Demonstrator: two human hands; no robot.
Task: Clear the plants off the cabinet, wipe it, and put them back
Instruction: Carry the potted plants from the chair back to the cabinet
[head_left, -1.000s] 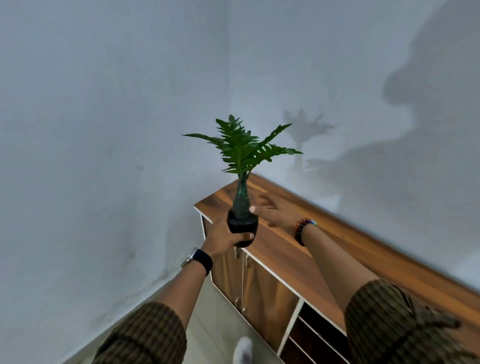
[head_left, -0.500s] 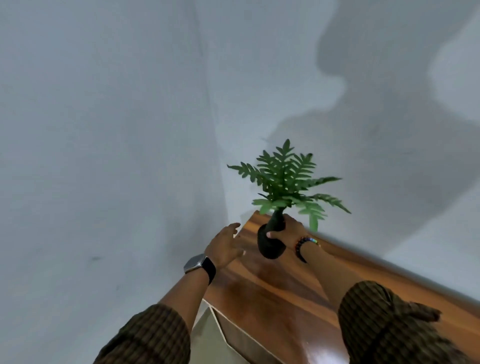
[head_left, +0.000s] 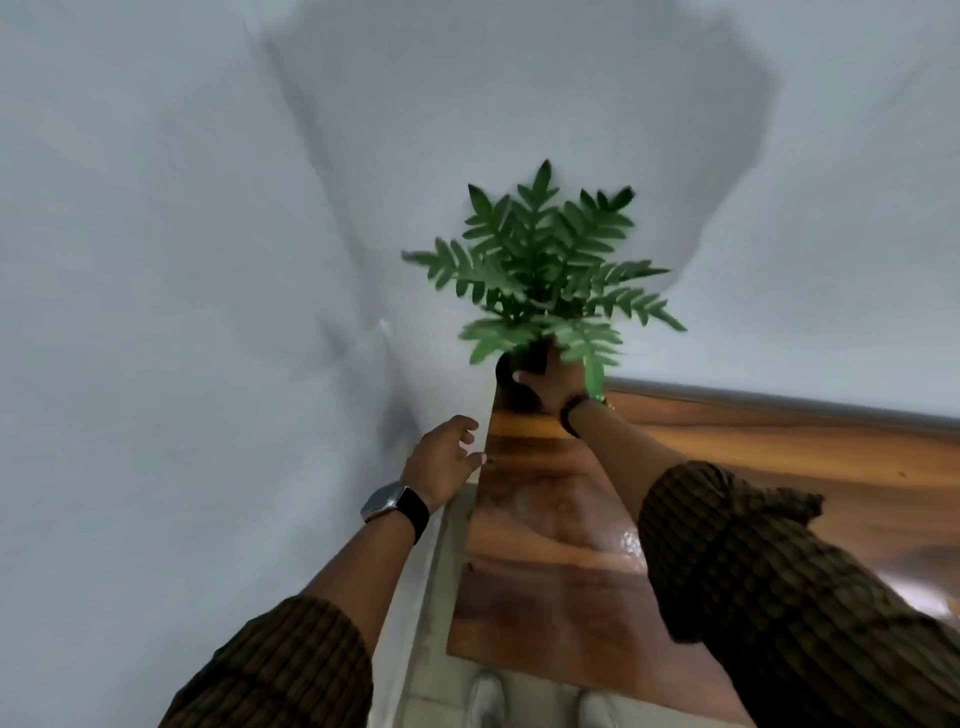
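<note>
A green fern-like plant (head_left: 540, 270) in a small black pot (head_left: 511, 382) sits at the far left corner of the wooden cabinet top (head_left: 545, 545), close to the wall. My right hand (head_left: 553, 384) is wrapped around the pot, hiding most of it. Whether the pot rests on the wood or hovers just above it is hard to tell. My left hand (head_left: 441, 460) hangs beside the cabinet's left edge with its fingers spread, holding nothing.
White walls (head_left: 182, 260) meet in a corner just behind the plant and to its left. A narrow gap (head_left: 436, 571) runs between the left wall and the cabinet. My shoes (head_left: 488, 701) show on the floor below the front edge.
The plant passed from my left hand to my right, then moved back into the cabinet's far left corner. My left hand let go and dropped to the side. My view tilted down.
</note>
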